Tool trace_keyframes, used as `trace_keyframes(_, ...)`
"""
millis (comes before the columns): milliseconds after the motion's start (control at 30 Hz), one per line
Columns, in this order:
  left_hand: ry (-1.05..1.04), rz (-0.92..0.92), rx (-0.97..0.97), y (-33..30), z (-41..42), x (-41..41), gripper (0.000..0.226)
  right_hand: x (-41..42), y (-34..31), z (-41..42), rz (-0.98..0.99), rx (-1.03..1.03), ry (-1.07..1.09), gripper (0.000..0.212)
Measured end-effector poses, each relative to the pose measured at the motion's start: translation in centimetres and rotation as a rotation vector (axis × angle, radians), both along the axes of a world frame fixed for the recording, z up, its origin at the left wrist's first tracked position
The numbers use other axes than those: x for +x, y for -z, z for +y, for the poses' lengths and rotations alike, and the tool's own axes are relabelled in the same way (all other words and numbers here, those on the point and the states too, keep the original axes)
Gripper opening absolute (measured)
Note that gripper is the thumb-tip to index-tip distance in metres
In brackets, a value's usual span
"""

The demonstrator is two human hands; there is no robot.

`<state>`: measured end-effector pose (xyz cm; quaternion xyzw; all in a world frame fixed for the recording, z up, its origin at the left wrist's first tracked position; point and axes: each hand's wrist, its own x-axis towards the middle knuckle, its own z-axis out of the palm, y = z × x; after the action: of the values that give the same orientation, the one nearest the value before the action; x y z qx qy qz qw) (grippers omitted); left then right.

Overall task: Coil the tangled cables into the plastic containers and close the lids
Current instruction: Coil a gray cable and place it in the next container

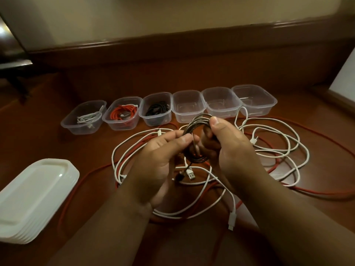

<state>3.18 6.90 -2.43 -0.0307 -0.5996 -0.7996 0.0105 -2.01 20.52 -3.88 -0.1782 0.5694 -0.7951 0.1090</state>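
Both hands hold a coiled metallic braided cable above the wooden surface. My right hand grips the coil's right side, thumb on top. My left hand pinches the cable's loose end at the coil's left side. Its USB plug dangles below. Under the hands lies a tangle of white cables and a red cable. Six clear containers stand in a row behind: one with a white cable, one with a red cable, one with a black cable, three empty.
A stack of white lids sits at the front left. A raised wooden ledge runs behind the containers. Dark furniture stands at the far left, and a white panel rises at the right edge.
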Motion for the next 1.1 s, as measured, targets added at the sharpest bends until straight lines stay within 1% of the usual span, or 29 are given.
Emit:
trace_keyframes(33, 0.038, -0.004, 0.045, 0.1, 0.0, 0.0, 0.011, 0.0, 0.1, 0.0, 0.019, 0.032, 0.01, 0.031)
trace_keyframes(67, 0.043, -0.012, 0.048, 0.3, 0.0, 0.0, 0.009, 0.0, 0.1, -0.1, 0.033, 0.06, 0.016, 0.032)
trace_keyframes(133, -0.031, -0.028, -0.005, 0.5, 0.2, -0.1, 0.018, 0.2, -0.1, 0.0, 0.052, 0.102, 0.029, 0.033)
trace_keyframes(167, -0.087, -0.012, -0.073, 0.6, 0.2, -0.2, 0.021, 0.2, -0.1, 0.0, 0.052, 0.099, 0.033, 0.032)
trace_keyframes(200, -0.148, 0.037, -0.187, 0.7, 0.3, -0.1, 0.022, 0.3, -0.3, 0.1, 0.043, 0.078, 0.034, 0.033)
trace_keyframes(267, -0.279, 0.206, -0.508, 0.8, 0.2, 0.1, 0.026, 0.4, -0.5, 0.2, 0.049, 0.054, 0.046, 0.036)
trace_keyframes(333, -0.415, 0.39, -0.807, 1.0, -0.1, 0.1, 0.028, 0.5, -0.5, 0.2, 0.135, 0.092, 0.084, 0.036)
trace_keyframes(367, -0.472, 0.461, -0.914, 1.1, -0.3, 0.1, 0.03, 0.5, -0.5, 0.2, 0.206, 0.131, 0.116, 0.035)
trace_keyframes(400, -0.517, 0.506, -0.974, 1.1, -0.4, 0.1, 0.031, 0.5, -0.5, 0.3, 0.278, 0.174, 0.151, 0.032)
trace_keyframes(433, -0.556, 0.528, -0.99, 1.1, -0.5, 0.2, 0.033, 0.4, -0.6, 0.5, 0.342, 0.216, 0.188, 0.031)
trace_keyframes(467, -0.588, 0.525, -0.964, 1.1, -0.6, 0.3, 0.036, 0.4, -0.7, 0.6, 0.392, 0.251, 0.218, 0.03)
trace_keyframes(533, -0.596, 0.461, -0.819, 0.7, -0.6, 0.6, 0.035, 0.2, -1.1, 0.9, 0.454, 0.284, 0.258, 0.028)
trace_keyframes(567, -0.561, 0.406, -0.702, 0.4, -0.5, 0.6, 0.03, 0.0, -1.1, 1.1, 0.471, 0.286, 0.271, 0.028)
trace_keyframes(667, -0.395, 0.253, -0.263, -0.5, -0.1, 0.8, 0.014, -0.1, -1.1, 1.2, 0.475, 0.294, 0.278, 0.029)
trace_keyframes(700, -0.363, 0.226, -0.179, -0.7, -0.1, 0.8, 0.012, -0.1, -1.0, 1.2, 0.466, 0.293, 0.263, 0.029)
trace_keyframes(733, -0.346, 0.199, -0.139, -0.8, -0.1, 0.9, 0.012, -0.1, -1.0, 1.2, 0.442, 0.284, 0.246, 0.029)
trace_keyframes(800, -0.319, 0.141, -0.148, -0.8, -0.4, 0.8, 0.019, -0.1, -1.1, 1.4, 0.346, 0.254, 0.237, 0.028)
trace_keyframes(867, -0.276, 0.117, -0.213, -0.5, -0.6, 0.6, 0.022, -0.2, -1.4, 1.5, 0.151, 0.146, 0.211, 0.029)
trace_keyframes(967, -0.316, 0.135, -0.332, -0.2, -0.7, 0.3, 0.018, -0.2, -2.0, 1.6, -0.171, -0.225, 0.06, 0.033)
trace_keyframes(1000, -0.332, 0.143, -0.351, 0.0, -0.7, 0.2, 0.014, -0.1, -2.2, 1.6, -0.245, -0.337, 0.016, 0.032)
trace_keyframes(1067, -0.326, 0.16, -0.376, 0.1, -0.5, 0.1, 0.008, 0.2, -2.6, 1.4, -0.336, -0.5, -0.071, 0.032)
trace_keyframes(1100, -0.326, 0.156, -0.399, 0.1, -0.4, 0.2, 0.013, 0.3, -2.7, 1.4, -0.368, -0.555, -0.104, 0.033)
